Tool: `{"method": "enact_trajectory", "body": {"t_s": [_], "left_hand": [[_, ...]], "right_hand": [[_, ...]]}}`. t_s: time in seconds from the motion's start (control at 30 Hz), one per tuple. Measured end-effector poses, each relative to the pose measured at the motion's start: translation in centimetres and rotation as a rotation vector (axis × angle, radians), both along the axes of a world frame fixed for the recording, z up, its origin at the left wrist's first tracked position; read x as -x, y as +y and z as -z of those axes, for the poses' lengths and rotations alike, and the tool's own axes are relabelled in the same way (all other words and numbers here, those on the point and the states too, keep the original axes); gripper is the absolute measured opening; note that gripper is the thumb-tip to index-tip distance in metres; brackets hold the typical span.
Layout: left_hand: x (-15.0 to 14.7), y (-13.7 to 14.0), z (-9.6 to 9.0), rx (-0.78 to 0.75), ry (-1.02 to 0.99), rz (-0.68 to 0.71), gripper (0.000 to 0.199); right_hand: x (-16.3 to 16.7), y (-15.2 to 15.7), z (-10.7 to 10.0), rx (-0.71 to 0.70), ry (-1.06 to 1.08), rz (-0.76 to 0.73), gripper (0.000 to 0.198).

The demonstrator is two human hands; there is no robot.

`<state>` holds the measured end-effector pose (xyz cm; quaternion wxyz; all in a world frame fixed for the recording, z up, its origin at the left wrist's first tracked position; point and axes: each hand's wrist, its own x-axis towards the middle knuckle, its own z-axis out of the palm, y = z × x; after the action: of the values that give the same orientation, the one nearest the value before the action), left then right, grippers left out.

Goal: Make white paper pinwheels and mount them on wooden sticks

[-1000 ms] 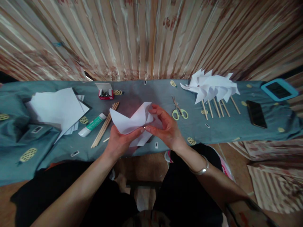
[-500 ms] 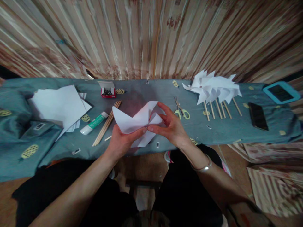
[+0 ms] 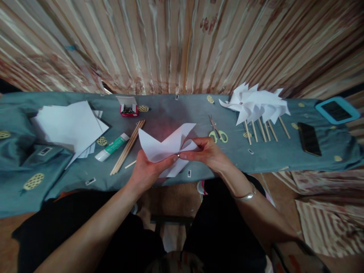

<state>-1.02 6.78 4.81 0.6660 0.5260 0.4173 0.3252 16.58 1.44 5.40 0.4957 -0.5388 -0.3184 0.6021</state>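
Note:
A white paper pinwheel (image 3: 159, 149) with folded blades is held above the near edge of the cloth-covered table. My left hand (image 3: 146, 168) is closed on its left side, the thumb lying along the paper to the centre. From the right, my right hand (image 3: 209, 153) pinches the paper, its thumb tip beside a small shiny pin head (image 3: 178, 155) in the middle. The fingers beneath the paper are hidden. Just left of my left hand lie several thin wooden sticks (image 3: 127, 148), one of them short and partly covered by the hand.
White paper sheets (image 3: 68, 125), a glue stick (image 3: 112, 147) and a red box of pins (image 3: 129, 110) lie left. Scissors (image 3: 217, 131) with pale green handles lie right of centre. Finished pinwheels (image 3: 256, 104) on sticks, a phone (image 3: 309, 139) and a blue-framed device (image 3: 337, 110) are farther right.
My right fingers have come down from the upper blade edge and now pinch lower, near the centre. That upper blade now stands free. My left hand has kept its hold.

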Motion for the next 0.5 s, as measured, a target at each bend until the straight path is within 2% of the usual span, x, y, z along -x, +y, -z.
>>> {"method": "enact_trajectory", "body": {"t_s": [0.13,0.27,0.4,0.5], "left_hand": [[-0.02,-0.24,0.0,-0.005,0.02,0.033,0.039],[-0.07,-0.41,0.25,0.01,0.026,0.047,0.044],[-0.07,-0.22,0.31,-0.012,0.031,0.041,0.044],[0.0,-0.03,0.26,-0.047,0.039,0.037,0.044]], "right_hand": [[-0.44,-0.07,-0.47,-0.026,-0.073,-0.049,0.019],[-0.51,-0.04,-0.4,-0.027,-0.019,-0.106,0.019],[-0.08,0.02,0.04,-0.051,0.057,-0.072,0.021],[0.21,-0.01,0.25,-0.095,0.025,-0.045,0.022]]}}
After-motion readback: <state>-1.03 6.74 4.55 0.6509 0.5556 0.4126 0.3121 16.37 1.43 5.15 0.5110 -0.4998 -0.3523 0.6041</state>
